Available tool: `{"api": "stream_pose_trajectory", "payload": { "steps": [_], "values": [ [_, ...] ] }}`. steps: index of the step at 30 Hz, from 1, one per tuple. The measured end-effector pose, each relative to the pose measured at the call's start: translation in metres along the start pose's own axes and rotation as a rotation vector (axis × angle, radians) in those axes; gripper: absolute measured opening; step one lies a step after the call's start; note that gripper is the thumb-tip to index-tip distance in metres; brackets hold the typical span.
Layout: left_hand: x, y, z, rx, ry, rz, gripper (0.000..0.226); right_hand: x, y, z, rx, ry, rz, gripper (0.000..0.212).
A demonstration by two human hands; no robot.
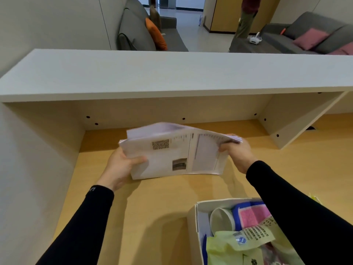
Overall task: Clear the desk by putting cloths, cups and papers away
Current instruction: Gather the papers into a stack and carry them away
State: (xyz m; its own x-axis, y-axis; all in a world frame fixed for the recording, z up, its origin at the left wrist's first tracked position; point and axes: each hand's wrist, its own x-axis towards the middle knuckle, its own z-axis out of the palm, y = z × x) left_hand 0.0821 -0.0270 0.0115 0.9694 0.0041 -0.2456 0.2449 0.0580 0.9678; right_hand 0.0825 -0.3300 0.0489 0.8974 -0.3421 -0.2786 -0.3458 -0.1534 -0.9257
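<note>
White box [198,219] on my table [152,207] contains a paper cup [222,220], pink-blue cloth [252,213] and printed bag [238,243], text unreadable; my left hand [119,167] and right hand [237,152] grip papers [172,152].

Two hands, the left [122,165] and the right [237,152], were over the counter [152,207], sharing one sheaf of papers [175,152] whose sheets could not be counted. Nearer than the papers stood one white box [196,213]. Inside the box lay one paper cup [222,219], one blue cloth [237,211], one pink cloth [254,213] and one pale green printed bag [229,245].
</note>
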Motion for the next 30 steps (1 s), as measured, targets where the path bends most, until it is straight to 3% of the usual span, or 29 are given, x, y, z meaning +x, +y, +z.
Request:
{"api": "stream_pose_trajectory", "payload": {
  "steps": [7,14,22,30],
  "values": [
    [-0.009,0.013,0.017,0.1,0.069,0.13,0.024,-0.014,-0.004,-0.009,0.065,0.071,-0.062,0.025],
    [-0.042,0.036,0.034,-0.015,0.074,0.19,0.027,-0.046,-0.037,-0.048,0.121,0.102,-0.278,0.027],
    [-0.119,0.106,0.077,-0.092,0.19,0.486,0.023,-0.121,-0.071,-0.118,0.251,0.141,-0.565,0.023],
    [-0.193,0.115,0.121,-0.075,0.236,0.411,0.02,-0.19,-0.062,-0.188,0.318,0.105,-0.595,0.024]
  ]
}}
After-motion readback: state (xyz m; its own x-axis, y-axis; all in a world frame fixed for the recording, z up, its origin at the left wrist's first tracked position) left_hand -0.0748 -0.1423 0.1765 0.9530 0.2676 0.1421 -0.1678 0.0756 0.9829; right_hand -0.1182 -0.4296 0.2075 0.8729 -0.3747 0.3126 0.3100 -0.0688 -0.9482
